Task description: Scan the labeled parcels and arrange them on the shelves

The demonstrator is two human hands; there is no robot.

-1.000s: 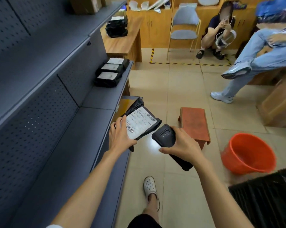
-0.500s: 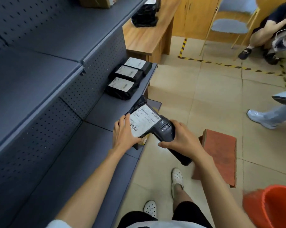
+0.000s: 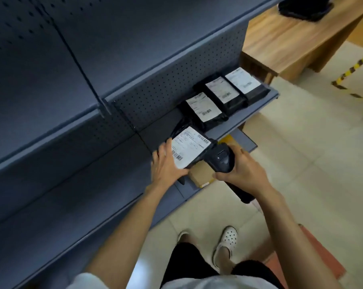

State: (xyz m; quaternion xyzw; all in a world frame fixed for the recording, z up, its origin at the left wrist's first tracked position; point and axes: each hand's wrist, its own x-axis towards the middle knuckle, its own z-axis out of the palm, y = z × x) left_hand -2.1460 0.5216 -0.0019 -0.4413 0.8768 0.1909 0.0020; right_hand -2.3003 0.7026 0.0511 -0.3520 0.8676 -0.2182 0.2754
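Note:
My left hand (image 3: pixel 167 163) grips a black parcel with a white barcode label (image 3: pixel 189 149) at its near edge, holding it over the front of the grey shelf (image 3: pixel 234 126). My right hand (image 3: pixel 242 170) grips a black handheld scanner (image 3: pixel 220 158) whose head touches the parcel's right side. Three more black labeled parcels lie in a row further along the same shelf: the nearest parcel (image 3: pixel 203 109), the middle parcel (image 3: pixel 223 92) and the far parcel (image 3: pixel 244 82).
A cardboard box (image 3: pixel 201 174) sits on the lower shelf under my hands. A wooden table (image 3: pixel 291 38) with a dark bundle (image 3: pixel 303 7) stands beyond the shelving. A reddish stool (image 3: pixel 322 257) is by my right leg. Striped tape (image 3: pixel 351 69) marks the tiled floor.
I have stepped closer to the shelving and the view tilted down. Both hands carried the parcel and scanner toward the shelf, near the row of three parcels. The orange bucket left the view.

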